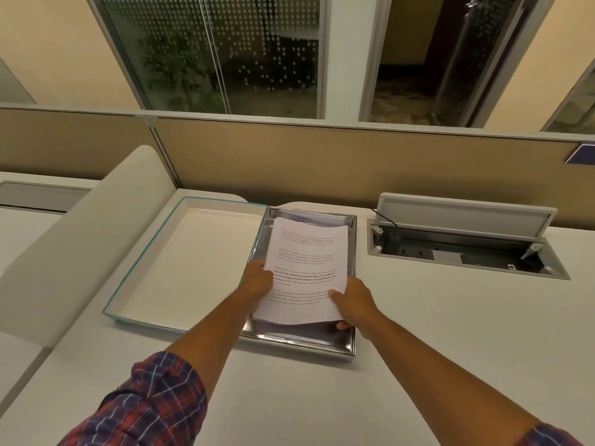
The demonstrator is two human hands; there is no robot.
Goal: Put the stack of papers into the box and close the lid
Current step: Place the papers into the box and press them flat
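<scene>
Both hands grip the papers [306,272] by the near end, left hand [257,280] and right hand [352,300] flanking; long axis runs away, directly over the box [351,346], lid [180,252] open left.

A white desk [418,333] is seen with a cable hatch [463,249] set into it, flap propped up, a black cord [386,220] plugged inside. A tan partition [322,156] is stood behind, and glass windows [225,53] are seen above.
</scene>
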